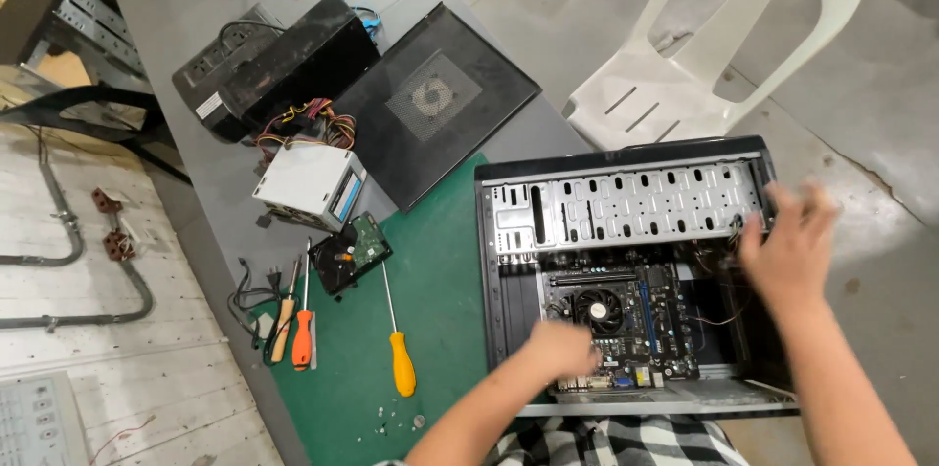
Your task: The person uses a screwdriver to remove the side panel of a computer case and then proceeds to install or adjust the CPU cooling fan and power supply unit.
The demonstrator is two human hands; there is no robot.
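Observation:
An open black computer case (pixel 626 165) lies on its side on a green mat (pixel 430 270). Inside it are a motherboard (pixel 641 324) with a round cooler fan (pixel 600 310). My left hand (pixel 559 349) reaches into the case near the motherboard's lower left corner, fingers curled; whether it holds anything is hidden. My right hand (pixel 790 246) is at the case's right side, blurred, fingers spread near the wiring and the drive bay's edge.
A yellow-handled screwdriver (pixel 399 349), two orange-handled screwdrivers (pixel 296 329), a hard drive (pixel 352 253), a grey power supply (pixel 311 182), a black side panel (pixel 435 99) and black boxes (pixel 284 65) lie on the grey table. A white plastic chair (pixel 724 45) stands beyond.

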